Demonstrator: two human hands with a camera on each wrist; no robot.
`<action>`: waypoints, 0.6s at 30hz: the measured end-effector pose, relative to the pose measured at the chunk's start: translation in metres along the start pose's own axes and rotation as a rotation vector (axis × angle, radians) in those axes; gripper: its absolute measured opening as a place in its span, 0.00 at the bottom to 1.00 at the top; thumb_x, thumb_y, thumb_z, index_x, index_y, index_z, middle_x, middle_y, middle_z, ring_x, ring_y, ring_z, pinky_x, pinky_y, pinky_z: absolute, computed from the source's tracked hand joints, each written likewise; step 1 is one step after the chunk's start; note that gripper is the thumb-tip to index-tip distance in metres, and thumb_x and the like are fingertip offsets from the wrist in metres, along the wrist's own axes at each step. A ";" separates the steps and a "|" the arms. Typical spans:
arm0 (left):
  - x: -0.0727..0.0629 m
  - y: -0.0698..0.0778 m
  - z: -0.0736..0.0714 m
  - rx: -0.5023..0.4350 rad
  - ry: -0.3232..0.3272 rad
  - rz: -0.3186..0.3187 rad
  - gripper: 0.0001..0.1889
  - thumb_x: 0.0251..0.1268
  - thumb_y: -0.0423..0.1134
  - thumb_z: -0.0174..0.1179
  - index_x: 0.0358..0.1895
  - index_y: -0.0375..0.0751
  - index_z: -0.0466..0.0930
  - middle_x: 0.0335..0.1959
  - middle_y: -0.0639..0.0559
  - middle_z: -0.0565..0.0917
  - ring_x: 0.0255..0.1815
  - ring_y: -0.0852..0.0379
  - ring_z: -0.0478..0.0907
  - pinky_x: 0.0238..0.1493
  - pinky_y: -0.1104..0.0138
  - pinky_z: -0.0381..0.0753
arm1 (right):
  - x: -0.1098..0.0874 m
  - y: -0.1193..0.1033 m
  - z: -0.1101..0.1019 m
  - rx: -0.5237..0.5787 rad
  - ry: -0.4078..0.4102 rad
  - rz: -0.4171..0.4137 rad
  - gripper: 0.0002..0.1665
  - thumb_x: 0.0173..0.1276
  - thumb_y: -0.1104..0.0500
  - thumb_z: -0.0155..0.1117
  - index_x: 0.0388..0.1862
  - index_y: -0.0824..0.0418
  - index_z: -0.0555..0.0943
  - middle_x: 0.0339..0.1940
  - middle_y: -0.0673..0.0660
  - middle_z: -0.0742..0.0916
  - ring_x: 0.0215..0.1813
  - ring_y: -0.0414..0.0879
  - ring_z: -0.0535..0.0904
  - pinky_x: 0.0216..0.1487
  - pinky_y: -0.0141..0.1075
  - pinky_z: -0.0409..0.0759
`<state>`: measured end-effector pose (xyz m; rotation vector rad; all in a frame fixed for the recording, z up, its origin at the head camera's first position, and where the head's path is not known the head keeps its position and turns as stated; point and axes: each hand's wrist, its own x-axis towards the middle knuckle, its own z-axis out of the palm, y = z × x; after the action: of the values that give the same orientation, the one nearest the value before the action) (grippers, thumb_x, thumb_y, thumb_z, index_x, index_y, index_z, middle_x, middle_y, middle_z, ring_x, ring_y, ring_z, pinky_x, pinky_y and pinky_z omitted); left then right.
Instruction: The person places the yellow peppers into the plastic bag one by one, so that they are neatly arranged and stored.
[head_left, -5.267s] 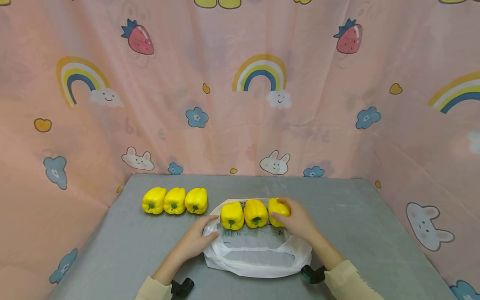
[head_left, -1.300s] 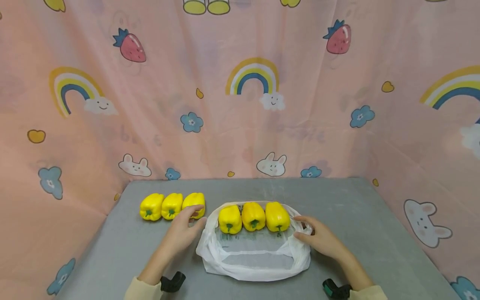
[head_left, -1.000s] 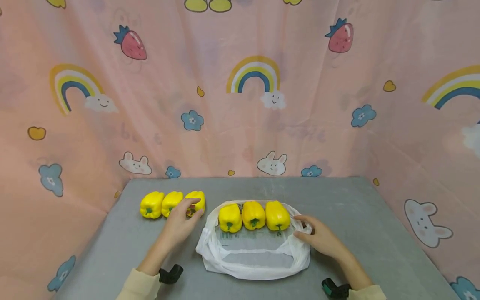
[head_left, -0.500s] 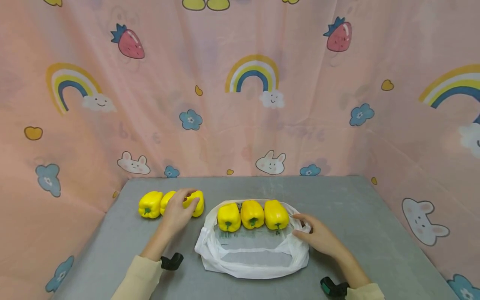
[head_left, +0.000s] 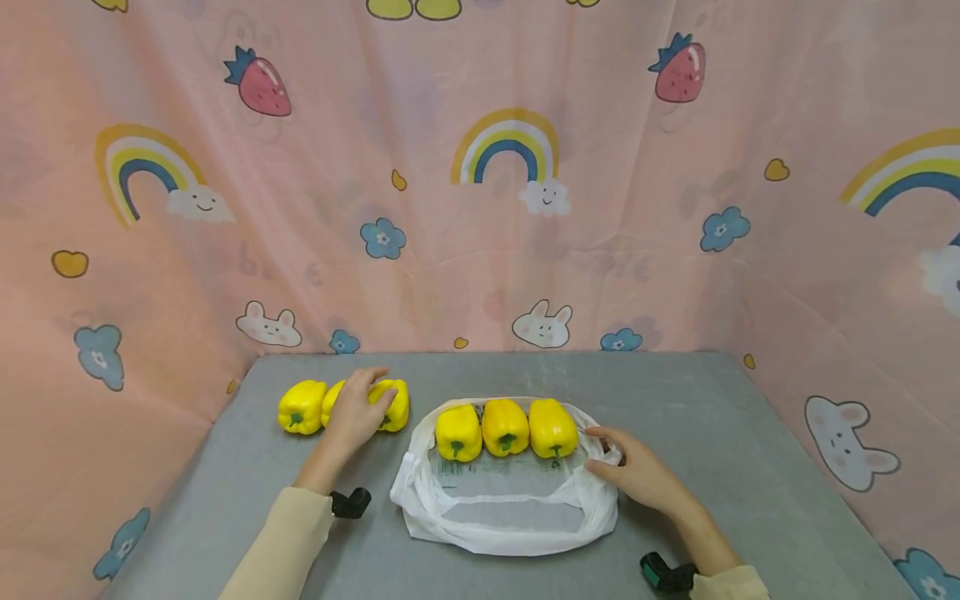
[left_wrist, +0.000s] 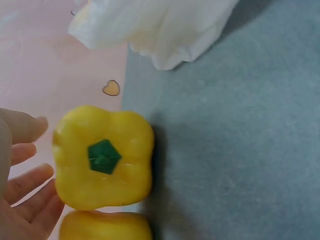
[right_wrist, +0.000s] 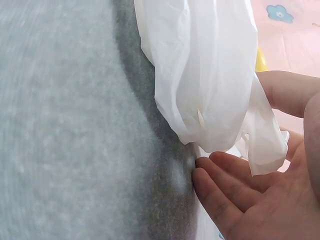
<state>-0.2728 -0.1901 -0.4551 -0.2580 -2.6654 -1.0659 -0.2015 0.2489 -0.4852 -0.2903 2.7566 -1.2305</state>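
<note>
In the head view, my left hand (head_left: pixel 356 417) reaches over the row of yellow bell peppers at the left, fingers spread. It partly covers the middle pepper and the right-hand pepper (head_left: pixel 397 407). The left wrist view shows a pepper (left_wrist: pixel 105 160) beside the fingers, with a gap between the thumb and it. A white plastic bag (head_left: pixel 517 542) lies with its mouth spread, and three yellow bell peppers (head_left: pixel 506 429) sit in a row at its far side. My right hand (head_left: pixel 637 475) is at the bag's right rim, thumb and fingers apart around a loose fold (right_wrist: pixel 267 145).
The leftmost pepper (head_left: pixel 302 408) stands uncovered at the far left of the grey table (head_left: pixel 735 467). A pink patterned cloth (head_left: pixel 645 275) hangs behind the table and along its sides. Black wrist cameras (head_left: pixel 351 503) sit on both wrists.
The right hand let go of the third pepper in the bag and moved to the right rim. The left hand left the bag's left rim and moved left and away over the loose peppers.
</note>
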 end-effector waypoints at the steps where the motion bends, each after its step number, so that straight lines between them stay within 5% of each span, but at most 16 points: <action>1: 0.001 -0.001 0.001 0.001 -0.010 -0.012 0.21 0.73 0.39 0.63 0.64 0.34 0.77 0.61 0.38 0.78 0.63 0.40 0.74 0.65 0.45 0.74 | 0.000 0.000 0.000 0.000 -0.001 -0.002 0.33 0.72 0.49 0.67 0.71 0.62 0.74 0.71 0.67 0.75 0.70 0.66 0.70 0.63 0.62 0.73; 18: -0.003 0.004 0.012 0.006 -0.065 -0.045 0.25 0.69 0.41 0.66 0.65 0.34 0.76 0.63 0.36 0.75 0.64 0.38 0.71 0.67 0.44 0.71 | 0.001 0.000 0.001 0.000 -0.002 0.000 0.33 0.72 0.49 0.68 0.71 0.62 0.74 0.70 0.67 0.76 0.70 0.66 0.70 0.63 0.62 0.73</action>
<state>-0.2708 -0.1790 -0.4622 -0.2366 -2.7441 -1.0802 -0.2024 0.2484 -0.4858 -0.2909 2.7550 -1.2286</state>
